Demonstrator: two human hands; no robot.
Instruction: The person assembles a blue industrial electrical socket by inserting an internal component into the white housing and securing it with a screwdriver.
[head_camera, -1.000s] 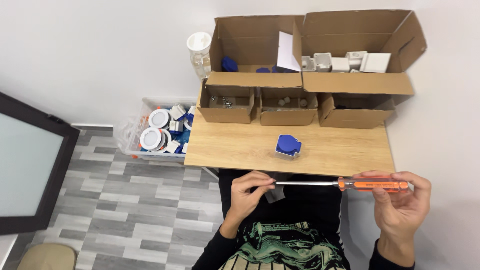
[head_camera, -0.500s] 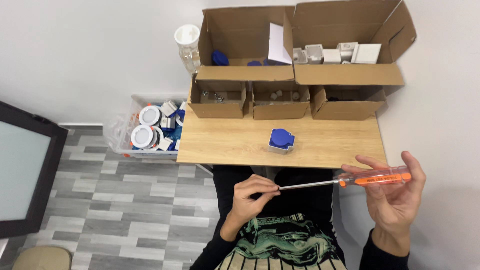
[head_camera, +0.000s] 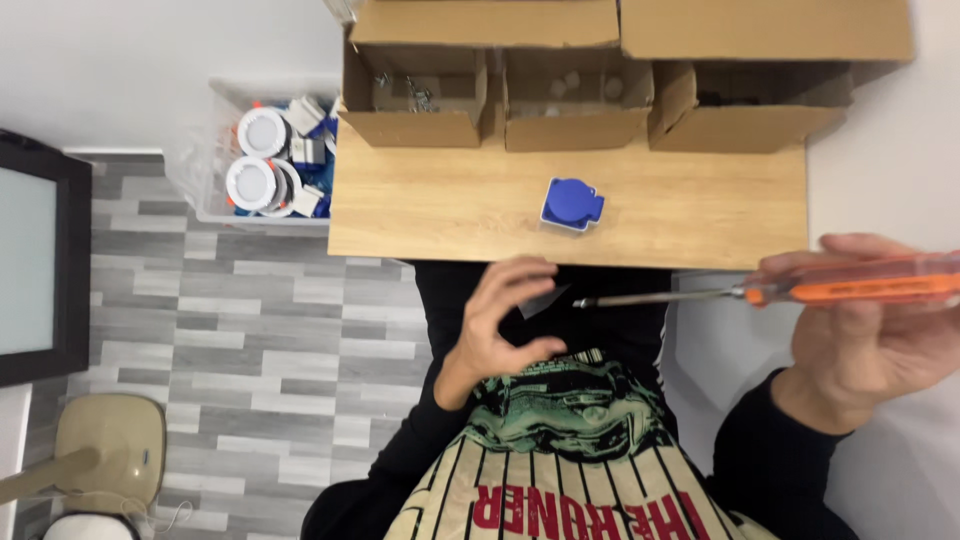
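Screwdriver (head_camera: 800, 291) handle end cut off.

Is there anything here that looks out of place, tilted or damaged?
Nothing stands out. The blue socket cover lies flat on the wooden table, the cardboard boxes stand in a row, and the right hand holds the orange-handled screwdriver level.

Bright, even indoor light fills the view, with no glare. Soft shadows sit inside the cardboard boxes (head_camera: 505, 100) at twelve o'clock and under the wooden table (head_camera: 450, 210). The right hand (head_camera: 865, 330) at three o'clock is slightly blurred; the centre is sharp.
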